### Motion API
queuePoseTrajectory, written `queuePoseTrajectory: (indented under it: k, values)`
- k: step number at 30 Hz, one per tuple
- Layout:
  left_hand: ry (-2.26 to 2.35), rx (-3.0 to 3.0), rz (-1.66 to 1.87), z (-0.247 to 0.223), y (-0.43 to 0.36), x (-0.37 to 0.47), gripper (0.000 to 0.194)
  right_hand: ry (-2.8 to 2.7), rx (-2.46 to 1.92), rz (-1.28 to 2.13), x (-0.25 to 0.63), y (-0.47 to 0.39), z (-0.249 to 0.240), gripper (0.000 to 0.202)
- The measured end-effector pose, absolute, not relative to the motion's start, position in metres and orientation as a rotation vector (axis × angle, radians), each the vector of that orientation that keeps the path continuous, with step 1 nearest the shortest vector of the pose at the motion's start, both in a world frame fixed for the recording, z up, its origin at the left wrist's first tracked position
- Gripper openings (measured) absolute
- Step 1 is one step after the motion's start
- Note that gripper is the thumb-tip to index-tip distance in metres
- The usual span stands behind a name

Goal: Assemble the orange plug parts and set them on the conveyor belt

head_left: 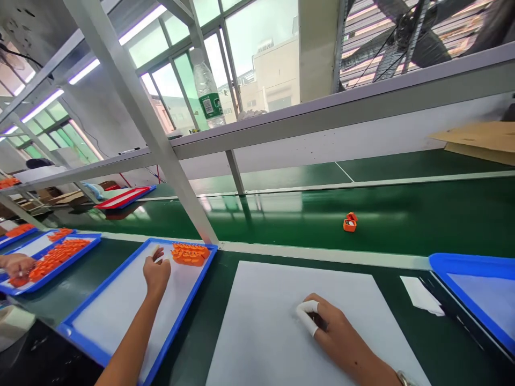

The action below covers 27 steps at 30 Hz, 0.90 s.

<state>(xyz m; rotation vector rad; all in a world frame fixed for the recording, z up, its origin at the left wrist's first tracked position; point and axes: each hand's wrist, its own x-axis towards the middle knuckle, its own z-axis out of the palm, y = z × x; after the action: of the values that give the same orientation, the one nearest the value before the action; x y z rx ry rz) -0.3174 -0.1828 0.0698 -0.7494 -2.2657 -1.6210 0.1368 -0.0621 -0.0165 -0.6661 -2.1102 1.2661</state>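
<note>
My left hand [156,274] is above a blue-rimmed tray [105,289] lined in white. Its fingers are bent but apart, with nothing visible between them. Just to its right, a cluster of small orange parts [190,254] lies in the tray's far corner. My right hand [332,329] rests low over a white sheet [261,321] on the green table. White covers wrap its thumb and a finger, which curl together at the tips. Whatever they may pinch is hidden. Beyond the sheet, a small orange box [350,222] stands with its lid up on the green surface.
At far left, another person's hand [18,265] touches orange parts in a blue tray [86,245]. A blue tray [475,265] and a white paper piece [422,296] lie at right. A slanted metal post [177,177] rises ahead, beside a shelf holding a plastic bottle [208,91].
</note>
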Motion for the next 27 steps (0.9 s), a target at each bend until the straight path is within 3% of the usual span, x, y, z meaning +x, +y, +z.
queuePoseTrajectory:
  k: [4,8,14,22,27]
  values:
    - [-2.07,-1.034,-1.695,0.091,-0.15,-0.284,0.055,-2.095,-0.655,1.211,0.139,-0.062,-0.008,0.016]
    - [-2.117,-1.615,-1.769,0.096,-0.096,-0.221,0.051,-2.12,-0.664,1.092,0.139,-0.061,-0.01,0.018]
    - [-2.262,-2.355,-1.531,0.038,0.014,-0.111,0.041,-2.212,-0.676,0.917,0.138,-0.061,-0.015,0.013]
    - [-2.441,-2.363,-1.432,-0.007,0.147,-0.01,0.067,-2.238,-0.699,0.872,0.136,-0.054,-0.019,0.005]
    - [-2.614,-2.218,-1.461,-0.002,0.182,0.005,0.054,-2.276,-0.719,0.863,0.135,-0.049,-0.022,0.002]
